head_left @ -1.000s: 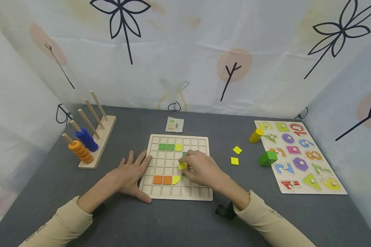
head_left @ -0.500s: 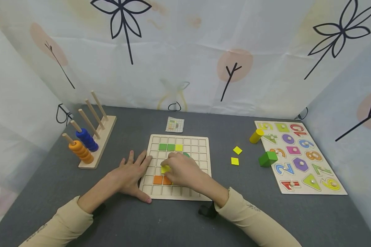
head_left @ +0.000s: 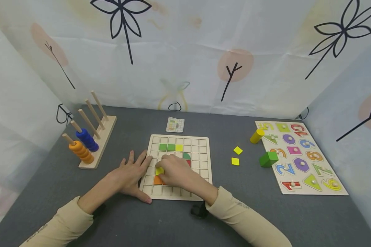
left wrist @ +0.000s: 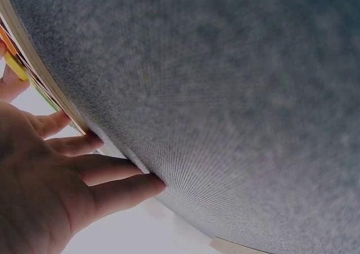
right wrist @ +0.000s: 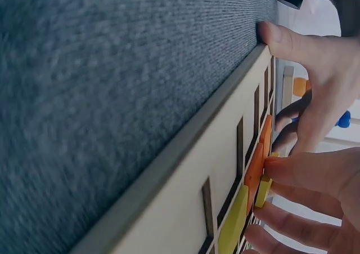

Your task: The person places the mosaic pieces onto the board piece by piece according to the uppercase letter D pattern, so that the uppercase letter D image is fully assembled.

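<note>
A wooden grid board (head_left: 198, 192) lies on the grey table in the head view. My right hand (head_left: 180, 173) pinches a yellow square tile (head_left: 159, 171) between thumb and fingers, low over the board's left part, just behind an orange tile (head_left: 157, 180). In the right wrist view the yellow tile (right wrist: 262, 192) overlaps the orange tiles (right wrist: 255, 166), with a lime quarter-round tile (right wrist: 232, 223) nearby. Spread along the board's left edge, my left hand (head_left: 128, 176) has straight fingers touching it. Green tiles (head_left: 162, 147), another yellow tile (head_left: 179, 147) and a green quarter-round tile (head_left: 187, 156) sit in cells.
Two loose yellow tiles (head_left: 235, 161) lie right of the board. Farther right are a green block (head_left: 268, 159), a yellow cylinder (head_left: 257, 136) and a number puzzle (head_left: 309, 171). A pattern card (head_left: 175, 124) lies behind; a peg stand (head_left: 106, 132) with rings is at left.
My right hand has moved left across the board with the yellow tile, from beside the red tile to behind the orange ones. My left hand has stayed put.
</note>
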The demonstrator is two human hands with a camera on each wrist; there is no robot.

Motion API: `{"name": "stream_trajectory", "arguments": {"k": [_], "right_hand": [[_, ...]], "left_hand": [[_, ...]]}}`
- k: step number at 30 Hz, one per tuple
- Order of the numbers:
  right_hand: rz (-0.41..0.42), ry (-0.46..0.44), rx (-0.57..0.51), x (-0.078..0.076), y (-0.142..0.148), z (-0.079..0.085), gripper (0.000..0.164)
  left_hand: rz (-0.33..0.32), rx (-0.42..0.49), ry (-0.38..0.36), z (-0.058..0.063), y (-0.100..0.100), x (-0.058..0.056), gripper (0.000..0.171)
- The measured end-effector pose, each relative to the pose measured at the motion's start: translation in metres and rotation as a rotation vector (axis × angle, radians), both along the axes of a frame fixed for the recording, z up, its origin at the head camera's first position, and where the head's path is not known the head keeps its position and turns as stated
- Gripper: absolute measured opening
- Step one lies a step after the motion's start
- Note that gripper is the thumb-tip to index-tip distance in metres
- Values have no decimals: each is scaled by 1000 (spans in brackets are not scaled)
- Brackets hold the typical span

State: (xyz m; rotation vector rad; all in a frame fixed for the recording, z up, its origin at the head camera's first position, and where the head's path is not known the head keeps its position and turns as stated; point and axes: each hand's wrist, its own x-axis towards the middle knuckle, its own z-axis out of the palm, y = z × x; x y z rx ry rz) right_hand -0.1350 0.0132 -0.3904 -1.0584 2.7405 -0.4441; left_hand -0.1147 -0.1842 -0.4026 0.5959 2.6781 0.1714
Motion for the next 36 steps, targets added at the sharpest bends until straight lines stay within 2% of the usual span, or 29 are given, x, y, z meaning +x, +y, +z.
{"name": "stream_trajectory", "arguments": {"k": [12,20,29,36], "right_hand": [[-15,-2,29,0,-2,1,23],[-14,11,11,-1,-2,-1,20],[-61,-7,-8,-3,4,1,27],[-94,-26,-40,-9,18,6,23]], "left_hand": [[-4,0,9,0,0,1,147],[-6,-3,14,-1,0,1,148],[4,-9,9,-1,1,0,148],[6,-9,10,-1,1,0,148]]}}
